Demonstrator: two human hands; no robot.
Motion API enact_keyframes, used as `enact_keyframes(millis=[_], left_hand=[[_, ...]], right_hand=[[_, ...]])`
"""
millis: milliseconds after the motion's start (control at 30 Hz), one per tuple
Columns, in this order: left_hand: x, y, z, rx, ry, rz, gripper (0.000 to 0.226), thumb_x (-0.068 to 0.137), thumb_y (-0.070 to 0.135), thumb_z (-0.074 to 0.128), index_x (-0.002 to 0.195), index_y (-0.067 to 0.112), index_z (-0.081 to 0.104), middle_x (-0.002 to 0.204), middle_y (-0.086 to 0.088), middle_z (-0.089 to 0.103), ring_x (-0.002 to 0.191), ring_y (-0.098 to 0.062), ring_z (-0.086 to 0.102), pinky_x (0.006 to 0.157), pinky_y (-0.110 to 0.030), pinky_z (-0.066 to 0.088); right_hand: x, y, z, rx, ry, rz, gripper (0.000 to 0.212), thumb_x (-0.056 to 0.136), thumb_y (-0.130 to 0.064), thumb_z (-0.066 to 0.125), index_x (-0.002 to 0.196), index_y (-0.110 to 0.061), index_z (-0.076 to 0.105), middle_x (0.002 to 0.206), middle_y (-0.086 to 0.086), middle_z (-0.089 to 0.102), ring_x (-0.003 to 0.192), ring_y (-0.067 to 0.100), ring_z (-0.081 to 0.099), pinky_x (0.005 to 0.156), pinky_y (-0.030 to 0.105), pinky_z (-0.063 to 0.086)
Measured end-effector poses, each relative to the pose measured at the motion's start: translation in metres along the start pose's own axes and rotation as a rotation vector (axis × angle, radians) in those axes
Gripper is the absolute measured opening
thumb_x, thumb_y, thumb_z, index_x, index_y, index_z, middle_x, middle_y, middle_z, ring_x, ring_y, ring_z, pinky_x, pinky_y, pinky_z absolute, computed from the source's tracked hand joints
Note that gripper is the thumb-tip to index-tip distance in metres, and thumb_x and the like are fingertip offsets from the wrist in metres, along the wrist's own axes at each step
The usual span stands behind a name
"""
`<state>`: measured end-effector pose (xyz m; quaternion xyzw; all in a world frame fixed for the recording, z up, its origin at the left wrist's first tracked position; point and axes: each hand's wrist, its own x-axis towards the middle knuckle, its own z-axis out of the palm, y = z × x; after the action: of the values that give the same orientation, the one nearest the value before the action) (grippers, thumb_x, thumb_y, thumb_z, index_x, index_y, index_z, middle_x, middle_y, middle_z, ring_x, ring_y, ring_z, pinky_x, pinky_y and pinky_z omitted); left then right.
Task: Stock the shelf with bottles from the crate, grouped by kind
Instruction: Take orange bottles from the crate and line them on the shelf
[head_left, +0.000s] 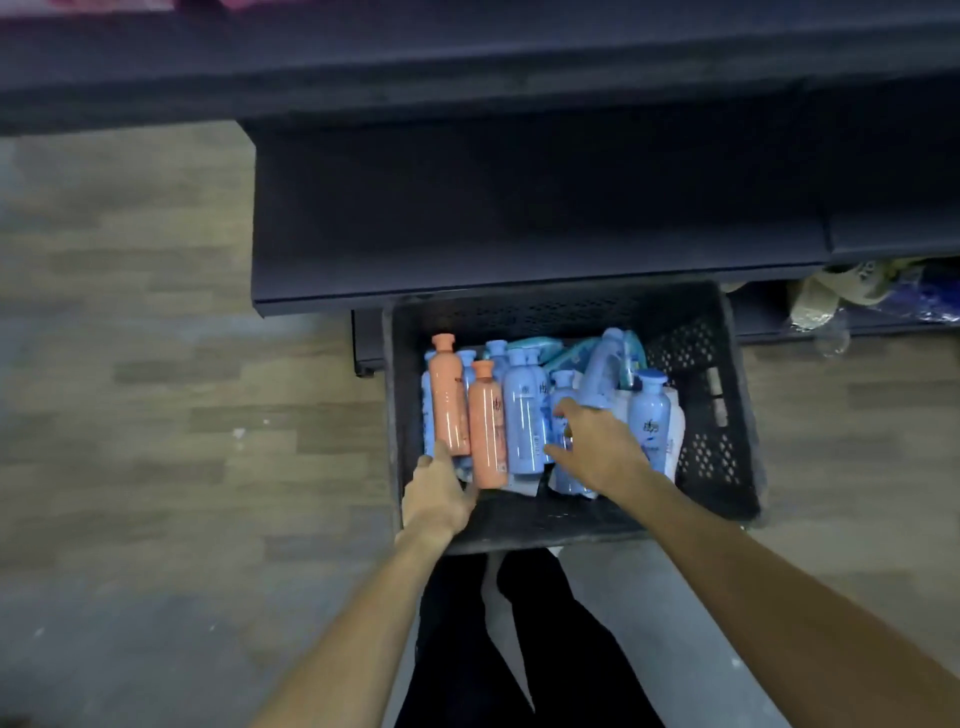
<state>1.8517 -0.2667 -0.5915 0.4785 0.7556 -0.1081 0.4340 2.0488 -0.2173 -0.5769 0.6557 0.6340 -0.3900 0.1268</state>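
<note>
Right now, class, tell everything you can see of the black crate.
The black crate looks like plastic, with perforated walls and an open top. It stands on the wood-look floor against the dark shelf. Inside lie blue bottles, two orange bottles and teal packets. The left hand and right hand reach in.

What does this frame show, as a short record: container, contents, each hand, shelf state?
container: black perforated crate on the wood-look floor, in front of the dark shelf
contents: two orange bottles, several blue bottles, teal packets at the back
left hand: at the base of the orange bottles, thumb touching one; grip not settled
right hand: fingers spread over the blue bottles, nothing held
shelf state: no bottles visible on the shelf board above the crate
</note>
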Motion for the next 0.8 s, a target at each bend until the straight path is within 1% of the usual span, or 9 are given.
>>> enact_keyframes(millis=[167, 233, 300, 400, 533, 633, 700, 733, 800], left_hand=[[0.072, -0.01, 0.038, -0.084, -0.016, -0.109, 0.048, 0.091, 0.028, 0.061, 0.129, 0.008, 0.039, 0.125, -0.016, 0.052, 0.112, -0.038, 0.057, 0.093, -0.044, 0.047], [0.103, -0.011, 0.051, -0.146, 0.027, -0.156, 0.051, 0.093, 0.03, 0.058, 0.133, 0.007, 0.035, 0.13, -0.017, 0.049, 0.116, -0.038, 0.055, 0.096, -0.044, 0.045], [0.128, -0.012, 0.064, -0.215, 0.093, -0.157, 0.059, 0.097, 0.039, 0.051, 0.141, 0.006, 0.027, 0.135, -0.016, 0.044, 0.119, -0.036, 0.052, 0.097, -0.044, 0.045], [0.152, -0.012, 0.079, -0.375, 0.151, -0.162, 0.068, 0.099, 0.044, 0.044, 0.149, 0.006, 0.018, 0.142, -0.016, 0.037, 0.126, -0.033, 0.045, 0.106, -0.047, 0.04], [0.166, -0.007, 0.083, -0.424, 0.198, -0.281, 0.071, 0.091, 0.048, 0.059, 0.14, 0.004, 0.032, 0.133, -0.014, 0.031, 0.125, -0.033, 0.035, 0.103, -0.045, 0.038], [0.164, -0.003, 0.081, -0.437, 0.23, -0.295, 0.058, 0.092, 0.046, 0.059, 0.131, 0.007, 0.041, 0.131, -0.014, 0.034, 0.124, -0.033, 0.035, 0.1, -0.045, 0.038], [0.163, -0.004, 0.08, -0.463, 0.222, -0.3, 0.052, 0.093, 0.047, 0.056, 0.128, 0.012, 0.039, 0.129, -0.012, 0.037, 0.119, -0.033, 0.043, 0.099, -0.045, 0.042], [0.163, -0.005, 0.078, -0.487, 0.201, -0.319, 0.051, 0.092, 0.05, 0.053, 0.125, 0.016, 0.036, 0.127, -0.011, 0.04, 0.114, -0.033, 0.048, 0.099, -0.048, 0.043], [0.164, -0.005, 0.074, -0.524, 0.151, -0.362, 0.046, 0.092, 0.056, 0.045, 0.117, 0.021, 0.028, 0.12, -0.009, 0.052, 0.103, -0.032, 0.057, 0.1, -0.052, 0.04]], right_hand=[[0.034, 0.01, 0.069, 0.08, -0.014, -0.003, 0.034, 0.096, -0.032, 0.061, 0.125, -0.018, 0.05, 0.1, 0.007, 0.065, 0.094, 0.027, 0.065, 0.08, 0.038, 0.054], [0.048, 0.015, 0.09, 0.123, -0.003, -0.014, 0.035, 0.096, -0.031, 0.061, 0.127, -0.021, 0.05, 0.101, 0.004, 0.065, 0.092, 0.024, 0.065, 0.081, 0.04, 0.056], [0.061, 0.02, 0.106, 0.178, 0.005, -0.022, 0.035, 0.097, -0.027, 0.059, 0.13, -0.021, 0.052, 0.108, 0.002, 0.068, 0.098, 0.022, 0.067, 0.085, 0.039, 0.055], [0.075, 0.026, 0.119, 0.243, 0.034, -0.029, 0.037, 0.097, -0.022, 0.058, 0.133, -0.023, 0.052, 0.109, 0.001, 0.069, 0.098, 0.021, 0.069, 0.086, 0.039, 0.056], [0.084, 0.027, 0.126, 0.283, 0.086, -0.013, 0.031, 0.094, -0.02, 0.059, 0.125, -0.025, 0.055, 0.091, -0.003, 0.071, 0.084, 0.022, 0.069, 0.078, 0.039, 0.056], [0.089, 0.027, 0.127, 0.33, 0.126, 0.014, 0.03, 0.094, -0.02, 0.059, 0.123, -0.026, 0.054, 0.084, -0.006, 0.068, 0.073, 0.015, 0.062, 0.067, 0.03, 0.049], [0.092, 0.024, 0.126, 0.362, 0.133, 0.019, 0.03, 0.095, -0.018, 0.059, 0.123, -0.025, 0.055, 0.084, -0.006, 0.067, 0.07, 0.01, 0.059, 0.06, 0.019, 0.043], [0.093, 0.022, 0.125, 0.378, 0.134, 0.014, 0.029, 0.094, -0.017, 0.06, 0.123, -0.023, 0.055, 0.085, -0.006, 0.068, 0.072, 0.011, 0.062, 0.06, 0.018, 0.045], [0.097, 0.02, 0.126, 0.389, 0.155, -0.002, 0.03, 0.093, -0.014, 0.06, 0.122, -0.02, 0.056, 0.085, -0.004, 0.069, 0.077, 0.016, 0.068, 0.068, 0.027, 0.052]])
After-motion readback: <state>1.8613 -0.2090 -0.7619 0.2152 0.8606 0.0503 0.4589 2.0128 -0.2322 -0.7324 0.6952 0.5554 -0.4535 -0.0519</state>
